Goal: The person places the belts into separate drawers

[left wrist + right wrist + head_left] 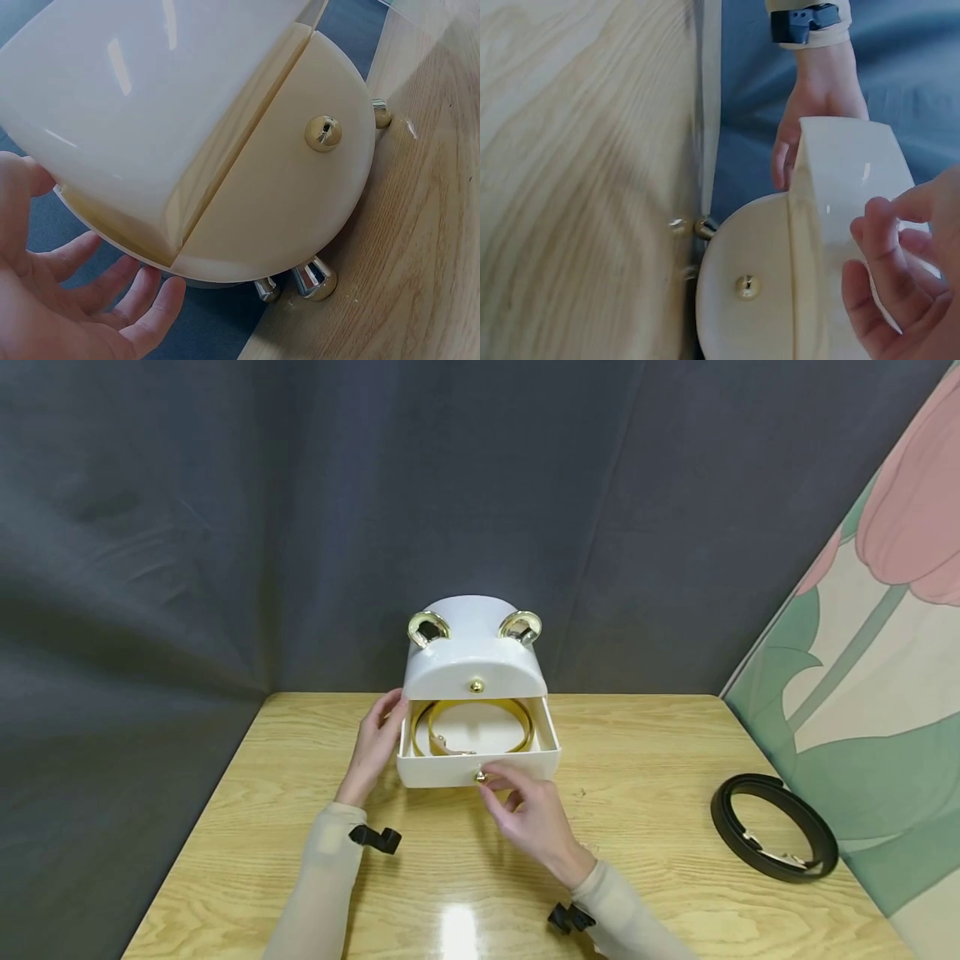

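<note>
A white cabinet (472, 643) with two gold ears stands on the table, its middle drawer (551, 760) pulled out. Inside the drawer lies a coiled yellow belt (528, 727) with a metal buckle. My right hand (532, 814) is at the drawer's front, thumb and index finger pinching the gold drawer knob (481, 777). At the cabinet's left side, my left hand (378, 735) rests with relaxed, slightly spread fingers (154, 319) against the casing. Below the drawer, the left wrist view shows a half-round lower front (277, 187) with its own gold knob (323, 133).
A coiled black belt (776, 827) with a silver buckle lies on the right of the wooden table (637, 743). A dark curtain (480, 485) hangs behind the cabinet, and a flower-patterned cloth (892, 693) is on the right. The cabinet stands on gold feet (315, 281).
</note>
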{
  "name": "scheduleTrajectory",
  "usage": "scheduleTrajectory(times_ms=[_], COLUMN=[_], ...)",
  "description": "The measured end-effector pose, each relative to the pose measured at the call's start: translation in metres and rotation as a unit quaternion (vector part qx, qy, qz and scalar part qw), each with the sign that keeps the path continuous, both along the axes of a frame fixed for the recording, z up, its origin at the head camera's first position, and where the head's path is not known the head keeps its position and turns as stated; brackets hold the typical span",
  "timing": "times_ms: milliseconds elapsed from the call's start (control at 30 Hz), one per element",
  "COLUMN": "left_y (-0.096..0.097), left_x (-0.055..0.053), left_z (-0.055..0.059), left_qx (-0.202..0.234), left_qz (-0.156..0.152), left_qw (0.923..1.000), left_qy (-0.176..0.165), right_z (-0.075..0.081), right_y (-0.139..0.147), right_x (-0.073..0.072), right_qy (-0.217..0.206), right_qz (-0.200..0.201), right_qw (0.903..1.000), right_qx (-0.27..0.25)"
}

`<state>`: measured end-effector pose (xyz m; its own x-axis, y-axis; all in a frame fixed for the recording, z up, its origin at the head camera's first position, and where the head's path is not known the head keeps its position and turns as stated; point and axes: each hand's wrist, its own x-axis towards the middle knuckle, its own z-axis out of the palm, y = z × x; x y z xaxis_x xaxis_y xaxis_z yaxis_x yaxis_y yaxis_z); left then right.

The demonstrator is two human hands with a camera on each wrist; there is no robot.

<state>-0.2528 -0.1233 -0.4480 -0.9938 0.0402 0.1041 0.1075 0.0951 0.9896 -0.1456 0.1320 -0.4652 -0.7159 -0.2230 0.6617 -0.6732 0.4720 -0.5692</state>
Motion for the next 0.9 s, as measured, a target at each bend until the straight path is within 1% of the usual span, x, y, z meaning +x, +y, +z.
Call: scheduleTrajectory(times_ms=[300, 600, 800, 900], left_y=[0.0002, 0.0013, 0.0014, 0.0018], left_x=[0.0015, 0.0009, 0.0018, 0.0023], left_z=[0.0004, 0.0024, 0.0025, 0.0033], left_qx=[-0.006, -0.006, -0.001, 0.003], left_qz=[0.002, 0.003, 0.002, 0.001], left_qw=[1.0000, 1.0000, 1.0000, 1.0000], left_qy=[0.001, -0.001, -0.004, -0.004], right_z=[-0.0084, -0.0071, -0.0084, -0.0084], right_y=[0.0005, -0.0002, 0.0000, 0.0006], right_x=[-0.0073, -0.0085, -0.0085, -0.0088], right_qy=[0.030, 0.027, 0.036, 0.034], right_qz=[-0.008, -0.015, -0.020, -0.027], right_qw=[0.9995, 0.9995, 0.9991, 0.9991], right_qx=[-0.007, -0.013, -0.004, -0.002])
